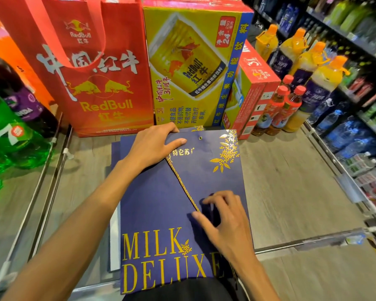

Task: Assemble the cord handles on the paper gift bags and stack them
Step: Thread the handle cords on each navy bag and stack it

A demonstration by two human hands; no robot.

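Observation:
A flat navy paper gift bag (161,198) with gold "MILK DELUXE" lettering lies on top of a stack of similar bags on the floor. A gold cord (183,186) runs diagonally across its face, from under my left hand toward my right hand. My left hand (152,144) grips the bag's top edge, thumb on the face near a metal eyelet (200,138). My right hand (224,216) has its fingers curled at the cord's lower end; whether they pinch the cord is hidden by the fingers.
A red Red Bull gift bag (91,68), yellow Red Bull cartons (193,61) and a smaller red carton (254,92) stand behind the stack. Juice and tea bottles (291,90) stand at the right before drink shelves. Green and purple soda bottles (11,131) sit left. Metal rails (52,161) border the floor area.

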